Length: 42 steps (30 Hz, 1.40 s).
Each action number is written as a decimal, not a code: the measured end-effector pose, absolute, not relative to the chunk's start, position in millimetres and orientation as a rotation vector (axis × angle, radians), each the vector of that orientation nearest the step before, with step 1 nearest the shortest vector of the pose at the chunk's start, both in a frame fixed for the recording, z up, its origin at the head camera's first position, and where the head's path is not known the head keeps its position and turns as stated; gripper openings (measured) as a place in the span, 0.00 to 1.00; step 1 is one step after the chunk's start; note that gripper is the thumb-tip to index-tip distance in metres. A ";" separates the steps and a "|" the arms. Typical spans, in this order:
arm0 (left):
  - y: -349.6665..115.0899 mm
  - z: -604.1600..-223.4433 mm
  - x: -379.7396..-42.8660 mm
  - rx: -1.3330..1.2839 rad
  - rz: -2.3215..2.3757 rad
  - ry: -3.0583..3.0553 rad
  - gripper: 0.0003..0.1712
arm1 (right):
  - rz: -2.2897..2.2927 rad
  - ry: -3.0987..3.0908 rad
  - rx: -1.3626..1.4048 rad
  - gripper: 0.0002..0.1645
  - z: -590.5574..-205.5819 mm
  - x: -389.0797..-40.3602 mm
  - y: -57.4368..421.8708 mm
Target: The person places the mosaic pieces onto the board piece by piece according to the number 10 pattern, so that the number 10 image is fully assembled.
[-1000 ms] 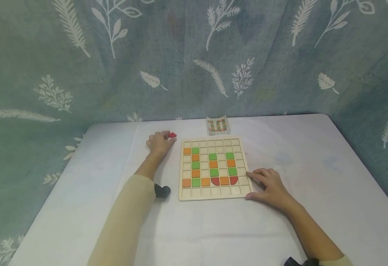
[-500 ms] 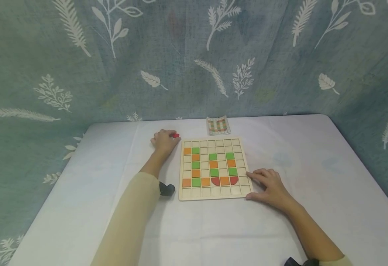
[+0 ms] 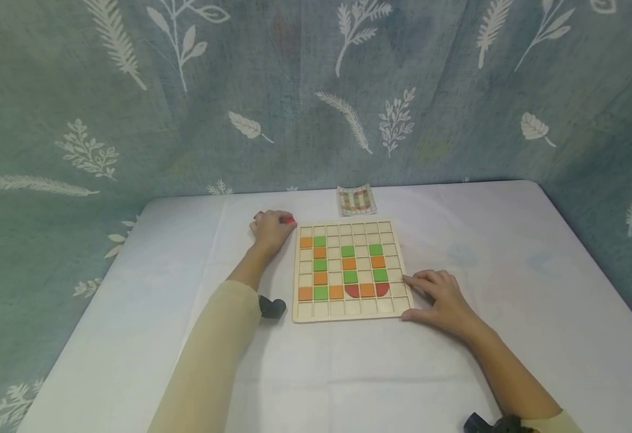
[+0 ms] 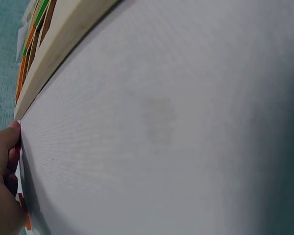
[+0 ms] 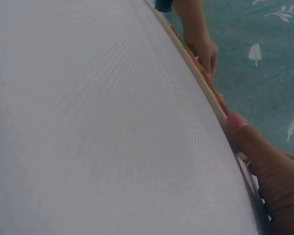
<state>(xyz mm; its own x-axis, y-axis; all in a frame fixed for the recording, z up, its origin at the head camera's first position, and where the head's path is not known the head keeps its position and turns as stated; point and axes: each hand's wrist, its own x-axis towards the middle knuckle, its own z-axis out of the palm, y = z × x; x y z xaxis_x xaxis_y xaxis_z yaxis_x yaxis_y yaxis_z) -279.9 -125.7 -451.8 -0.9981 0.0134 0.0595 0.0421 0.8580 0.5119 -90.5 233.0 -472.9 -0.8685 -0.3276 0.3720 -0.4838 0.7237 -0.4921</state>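
At the far left corner of the wooden grid board (image 3: pixel 352 310), my left hand (image 3: pixel 268 233) pinches a small red tile (image 3: pixel 290 220) between thumb and fingers. A second red bit (image 3: pixel 258 214) shows behind that hand, mostly hidden. In the left wrist view, a red-orange piece (image 4: pixel 24 211) lies low beside the hand. My right hand (image 3: pixel 442 305) rests against the board's right edge, thumb at the near corner and index finger higher up. Square orange tiles (image 3: pixel 305 293) and green tiles (image 3: pixel 320 293) sit in the grid, with two rounded red tiles (image 3: pixel 352 290) in a lower row.
A small pattern card (image 3: pixel 356 201) lies behind the board near the table's back edge. The board rests on a white-covered table (image 3: pixel 348 367). A leaf-patterned cloth (image 3: pixel 294 102) hangs behind and along the sides.
My left hand has moved slightly right toward the board, and the red tile in its fingers has come closer to the board's corner. The right hand keeps its place. The head view tilts slightly.
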 end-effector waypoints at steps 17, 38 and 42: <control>-115.5 -438.2 -273.8 -0.195 -0.874 -2.966 0.21 | 0.864 -2.649 0.664 0.42 -472.6 -90.9 234.0; -67.9 -437.1 -257.6 -0.410 -0.966 -3.026 0.19 | 0.858 -2.638 0.673 0.42 -472.1 -90.4 232.8; -60.5 -438.5 -254.1 -0.461 -0.956 -3.024 0.18 | 0.858 -2.644 0.667 0.42 -472.3 -90.0 232.8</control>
